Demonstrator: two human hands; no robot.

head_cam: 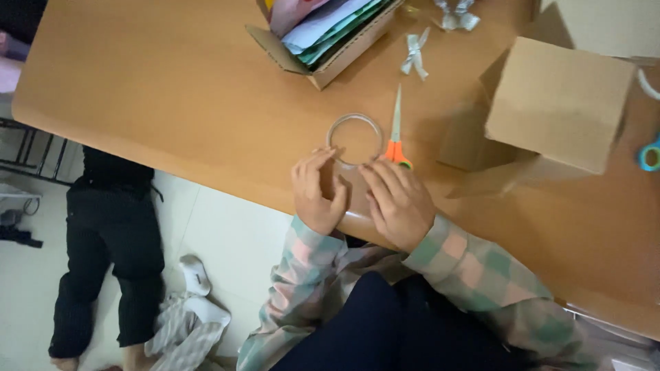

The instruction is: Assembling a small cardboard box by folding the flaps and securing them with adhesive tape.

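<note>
Fingertips of both our hands meet at the near rim of a clear tape roll [355, 140], which lies flat on the wooden tabletop [172, 103]. Our left hand [317, 192] touches the ring with its fingers curled, grip loose and closed on nothing; our right hand [399, 200] presses its fingertips against the rim beside the orange handles of the scissors [397, 130] (blades pointing away from us, probably kept close for cutting). Lying flat, the roll offers its edge to picking fingers. Near our right arm stands a plain cardboard box [557, 103], and farther off an open carton [323, 41] of coloured paper and silvery ribbon bows [415, 55].
</note>
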